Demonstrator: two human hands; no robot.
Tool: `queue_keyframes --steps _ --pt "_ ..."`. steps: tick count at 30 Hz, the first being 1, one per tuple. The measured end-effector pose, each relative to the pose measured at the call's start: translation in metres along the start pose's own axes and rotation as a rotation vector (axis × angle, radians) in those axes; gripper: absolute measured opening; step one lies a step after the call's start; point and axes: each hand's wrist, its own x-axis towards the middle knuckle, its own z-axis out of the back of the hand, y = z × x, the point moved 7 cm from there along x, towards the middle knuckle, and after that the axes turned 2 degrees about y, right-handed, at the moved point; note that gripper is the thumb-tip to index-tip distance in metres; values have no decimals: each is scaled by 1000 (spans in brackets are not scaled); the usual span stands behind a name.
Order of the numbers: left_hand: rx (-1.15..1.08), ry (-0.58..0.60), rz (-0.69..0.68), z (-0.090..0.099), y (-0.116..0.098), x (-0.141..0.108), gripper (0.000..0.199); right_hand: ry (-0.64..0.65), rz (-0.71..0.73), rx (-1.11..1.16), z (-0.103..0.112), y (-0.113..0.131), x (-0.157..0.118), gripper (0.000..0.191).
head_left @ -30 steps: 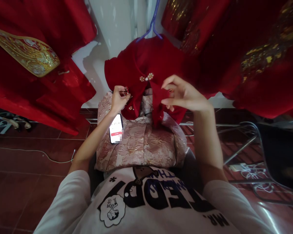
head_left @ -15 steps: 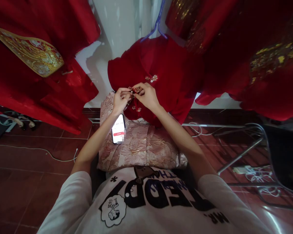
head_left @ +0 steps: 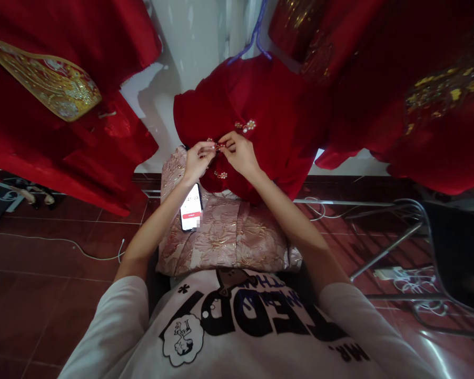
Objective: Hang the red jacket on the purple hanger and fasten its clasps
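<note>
A red garment (head_left: 276,116) hangs from a purple hanger (head_left: 256,37) in front of me. Its front carries a beaded flower clasp (head_left: 246,126) above my hands and another beaded clasp (head_left: 221,175) below them. Between these two, my left hand (head_left: 198,159) and my right hand (head_left: 240,153) meet with pinched fingers on a middle beaded clasp (head_left: 218,148), partly covered by the fingertips. A phone (head_left: 191,208) with a lit screen lies by my left forearm on pink brocade fabric (head_left: 217,237) over my lap.
Red garments with gold decoration hang at the left (head_left: 114,42) and at the right (head_left: 371,95). A dark chair (head_left: 454,252) with a metal frame stands at the right, near tangled white cables (head_left: 414,287). Another cable (head_left: 82,251) crosses the tiled floor at the left.
My left fingertips have shifted slightly right, closer to my right fingertips at the middle clasp. The lower clasp's two parts now lie closer to one line.
</note>
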Motion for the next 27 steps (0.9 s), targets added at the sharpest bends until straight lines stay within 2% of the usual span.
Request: queue_keyframes --steps 5,12,17,20,24,27 --pt "39 -24 -41 3 -2 1 19 -2 27 -6 -5 2 -2 16" --pt "221 -34 -143 12 -16 -4 15 -24 44 -58 -11 -3 0 20" --pt "232 48 -188 14 -25 1 13 -36 53 -63 -12 -2 2 18" --pt "148 102 -110 13 -17 3 11 -10 59 20 -8 0 0 14" --pt "34 143 81 14 10 -10 16 94 44 105 2 -4 -14 12" --pt "149 279 112 6 23 -26 21 250 -58 56 2 -17 -34 11"
